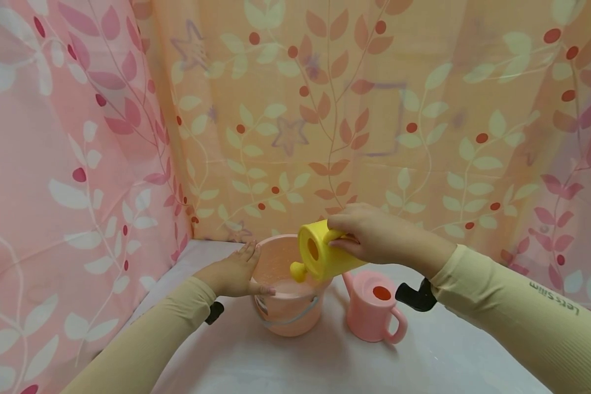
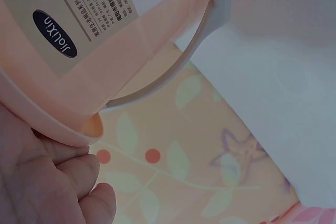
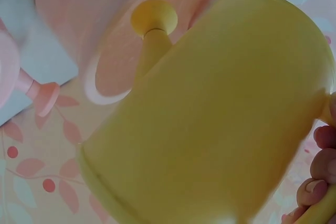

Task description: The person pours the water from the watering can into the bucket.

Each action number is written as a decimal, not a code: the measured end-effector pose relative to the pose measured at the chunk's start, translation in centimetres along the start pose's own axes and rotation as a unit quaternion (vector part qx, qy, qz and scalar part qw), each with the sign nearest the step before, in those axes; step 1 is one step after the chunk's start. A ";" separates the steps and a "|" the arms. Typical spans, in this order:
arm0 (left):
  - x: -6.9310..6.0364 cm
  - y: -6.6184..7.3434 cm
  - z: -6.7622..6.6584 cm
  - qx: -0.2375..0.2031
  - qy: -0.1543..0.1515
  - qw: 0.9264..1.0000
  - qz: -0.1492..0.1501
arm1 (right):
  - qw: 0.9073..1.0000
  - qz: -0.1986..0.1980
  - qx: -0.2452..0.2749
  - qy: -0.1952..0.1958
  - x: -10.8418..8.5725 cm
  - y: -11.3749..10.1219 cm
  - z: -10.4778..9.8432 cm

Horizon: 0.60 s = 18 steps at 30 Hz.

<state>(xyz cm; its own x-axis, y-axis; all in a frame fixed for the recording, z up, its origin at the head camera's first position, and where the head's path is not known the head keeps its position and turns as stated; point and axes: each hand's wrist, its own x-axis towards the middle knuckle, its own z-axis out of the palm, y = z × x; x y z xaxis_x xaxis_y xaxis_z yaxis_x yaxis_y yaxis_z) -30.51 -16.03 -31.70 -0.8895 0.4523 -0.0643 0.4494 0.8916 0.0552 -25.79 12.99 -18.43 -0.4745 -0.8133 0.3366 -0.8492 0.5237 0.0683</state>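
Observation:
A yellow watering can (image 1: 332, 251) is tipped over the pink bucket (image 1: 290, 320), its round spout head above the opening. My right hand (image 1: 369, 232) grips the can by its handle; in the right wrist view the fingers (image 3: 323, 166) curl round it. Whether water runs from the spout cannot be made out. My left hand (image 1: 233, 272) rests on the bucket's left rim, fingers extended and thumb lying across the front edge. In the left wrist view, fingertips (image 2: 79, 171) touch the rim near the grey bail handle (image 2: 157, 85).
A pink watering can (image 1: 371, 312) stands upright just right of the bucket on the white tabletop (image 1: 374, 366). Leaf-patterned curtains (image 1: 325, 109) rise behind and to the left. The bucket bears a printed label (image 2: 79, 19).

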 end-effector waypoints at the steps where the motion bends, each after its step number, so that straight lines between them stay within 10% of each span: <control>1: 0.0 0.0 0.0 -0.001 0.000 1.000 0.000 | 1.000 -0.002 -0.001 0.000 0.0 0.0 0.0; 18: 0.0 -0.1 0.1 -0.002 -0.001 1.000 0.001 | 0.998 -0.059 -0.021 0.022 0.9 -0.1 -0.4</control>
<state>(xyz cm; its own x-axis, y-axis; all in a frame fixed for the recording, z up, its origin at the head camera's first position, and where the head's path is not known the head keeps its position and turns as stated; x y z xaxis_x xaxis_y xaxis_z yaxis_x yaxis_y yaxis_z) -30.55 -16.10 -31.81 -0.8887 0.4537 -0.0659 0.4504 0.8909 0.0589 -26.00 12.33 -17.79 -0.3596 -0.8589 0.3647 -0.8882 0.4349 0.1485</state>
